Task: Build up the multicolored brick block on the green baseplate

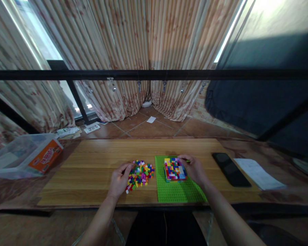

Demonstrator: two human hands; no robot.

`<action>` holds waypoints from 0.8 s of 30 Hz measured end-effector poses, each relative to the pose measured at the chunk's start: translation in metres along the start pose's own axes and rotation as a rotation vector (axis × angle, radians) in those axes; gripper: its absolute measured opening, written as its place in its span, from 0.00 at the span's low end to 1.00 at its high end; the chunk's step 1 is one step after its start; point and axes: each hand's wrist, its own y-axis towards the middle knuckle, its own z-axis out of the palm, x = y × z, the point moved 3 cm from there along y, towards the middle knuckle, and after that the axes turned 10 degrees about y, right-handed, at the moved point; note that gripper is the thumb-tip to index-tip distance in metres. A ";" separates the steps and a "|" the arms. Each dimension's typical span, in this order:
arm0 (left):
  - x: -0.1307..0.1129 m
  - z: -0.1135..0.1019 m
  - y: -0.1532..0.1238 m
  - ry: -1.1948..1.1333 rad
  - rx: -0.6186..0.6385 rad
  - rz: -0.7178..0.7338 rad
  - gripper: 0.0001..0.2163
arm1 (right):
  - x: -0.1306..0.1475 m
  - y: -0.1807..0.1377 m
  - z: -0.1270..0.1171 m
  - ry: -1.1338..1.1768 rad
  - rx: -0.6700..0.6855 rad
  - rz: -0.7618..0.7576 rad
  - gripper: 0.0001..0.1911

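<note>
A green baseplate (pixel 177 191) lies on the wooden table. On its far half stands a multicoloured block of small bricks (pixel 175 169). My right hand (pixel 195 169) rests at that block's right side, fingers curled and pinched at its top right corner; what they hold is too small to make out. A loose pile of small coloured bricks (pixel 141 173) lies left of the plate. My left hand (pixel 120 179) sits at the pile's left edge, fingers bent and touching the bricks.
A black phone (pixel 231 169) and a white sheet of paper (pixel 259 174) lie to the right. A clear plastic box with an orange label (pixel 28 155) stands at the far left. A black bar (pixel 154 74) crosses the view above the table.
</note>
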 end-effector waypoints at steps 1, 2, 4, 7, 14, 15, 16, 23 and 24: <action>0.000 0.000 0.000 0.006 0.003 -0.002 0.14 | 0.000 0.000 0.000 0.004 0.013 0.005 0.14; 0.000 0.000 0.000 0.008 0.002 -0.004 0.14 | 0.001 0.001 0.000 0.006 0.029 0.009 0.13; 0.000 0.000 0.000 -0.003 -0.001 -0.002 0.14 | 0.002 0.002 0.000 0.006 0.066 0.007 0.13; 0.000 0.000 0.000 -0.019 -0.007 -0.002 0.14 | 0.004 0.005 -0.002 0.014 0.103 -0.005 0.13; -0.003 -0.001 0.000 0.000 -0.014 -0.013 0.15 | 0.004 0.012 -0.003 -0.037 0.182 0.004 0.14; -0.003 -0.001 0.000 0.008 -0.011 -0.011 0.15 | 0.004 0.013 -0.003 -0.052 0.190 -0.001 0.14; -0.002 0.000 0.000 0.017 -0.006 -0.010 0.15 | 0.004 0.013 -0.003 -0.065 0.195 -0.008 0.14; 0.001 0.001 0.000 0.029 0.020 -0.013 0.15 | 0.009 0.011 -0.001 -0.080 0.172 -0.034 0.14; 0.001 0.001 0.000 0.025 0.023 -0.011 0.15 | 0.010 0.010 -0.001 -0.080 0.175 -0.038 0.14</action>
